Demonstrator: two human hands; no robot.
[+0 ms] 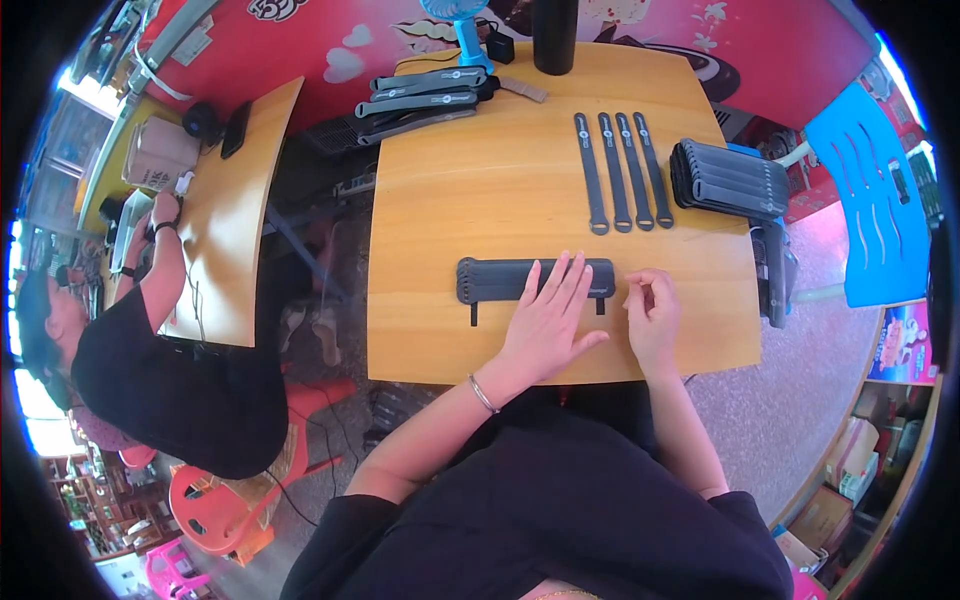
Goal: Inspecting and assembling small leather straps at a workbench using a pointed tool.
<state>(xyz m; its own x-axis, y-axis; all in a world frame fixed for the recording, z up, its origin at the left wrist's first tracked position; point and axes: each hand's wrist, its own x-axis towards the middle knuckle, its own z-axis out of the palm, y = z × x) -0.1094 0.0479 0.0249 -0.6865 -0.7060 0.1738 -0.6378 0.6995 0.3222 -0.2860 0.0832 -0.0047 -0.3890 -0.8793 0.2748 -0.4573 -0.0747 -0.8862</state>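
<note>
My left hand (548,318), a bracelet on its wrist, lies flat with fingers spread across a row of dark grey straps (492,278) laid sideways. Each strap has a ring-like loop at its left end. Two short black strips, a left one (474,314) and a right one (601,306), stick out below the row. Just off the row's right end, my right hand (653,318) is closed, thumb and fingers curled together; whatever they hold, if anything, is hidden. Farther back, several separate straps (618,175) lie side by side, loop ends toward me.
A thick stack of straps (735,180) sits at the table's right edge. More bundled straps (425,95) overhang the back left, near a blue fan (468,35) and a black cylinder (554,38). A blue chair (870,190) stands right. At left, a person (180,370) works at another table (235,230).
</note>
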